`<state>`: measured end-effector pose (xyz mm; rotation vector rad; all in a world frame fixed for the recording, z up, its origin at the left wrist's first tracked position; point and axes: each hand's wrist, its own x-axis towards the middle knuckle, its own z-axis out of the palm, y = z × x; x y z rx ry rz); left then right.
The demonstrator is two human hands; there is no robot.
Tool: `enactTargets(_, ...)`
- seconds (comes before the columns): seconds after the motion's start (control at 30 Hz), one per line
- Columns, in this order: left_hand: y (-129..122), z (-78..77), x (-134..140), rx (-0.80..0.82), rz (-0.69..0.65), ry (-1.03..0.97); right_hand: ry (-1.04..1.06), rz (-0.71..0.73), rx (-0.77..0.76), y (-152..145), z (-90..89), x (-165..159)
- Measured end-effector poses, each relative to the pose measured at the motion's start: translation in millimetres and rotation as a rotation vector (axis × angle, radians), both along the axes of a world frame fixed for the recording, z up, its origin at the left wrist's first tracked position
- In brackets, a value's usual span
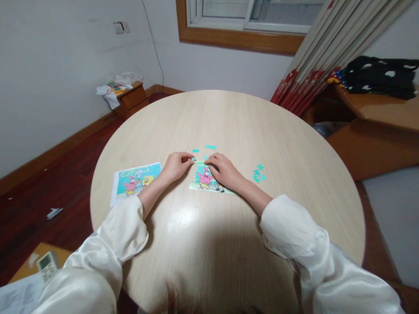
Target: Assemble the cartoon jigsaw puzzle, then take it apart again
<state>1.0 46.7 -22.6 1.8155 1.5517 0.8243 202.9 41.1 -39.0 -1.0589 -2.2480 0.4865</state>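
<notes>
Your left hand point(177, 166) is bent at the fingers, thumb and forefinger closed on a small jigsaw piece point(194, 159) just beside the upper left corner of the SpongeBob jigsaw puzzle point(204, 179). Your right hand point(224, 168) lies over the puzzle's upper right part, fingers curved down and fingertips at its top edge; you cannot tell from this view whether they grip a piece.

The puzzle lies flat on the round wooden surface point(229, 122), in front of you and between your forearms, partly assembled: the pink starfish figure shows in it, with further figures partly hidden by your right hand and wrist. Beyond its top edge you have a few loose turquoise pieces point(211, 147), and another small cluster of turquoise pieces point(256, 175) sits to the right, apart from the puzzle. On your left lies the printed picture sheet point(124, 179), showing the cartoon figures, its lower right part covered by your left forearm.

Past the surface you face a window point(248, 26), a striped curtain point(314, 61) on its right, and a small wooden cabinet point(132, 100) at the left.
</notes>
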Motion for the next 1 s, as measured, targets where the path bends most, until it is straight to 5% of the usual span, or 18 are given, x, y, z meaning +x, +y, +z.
enactTargets(1.0, -5.0, -6.8, -0.3, 0.196, -0.097, 0.213, -0.016, -0.011, 0.020, -0.2, -4.3, -0.9)
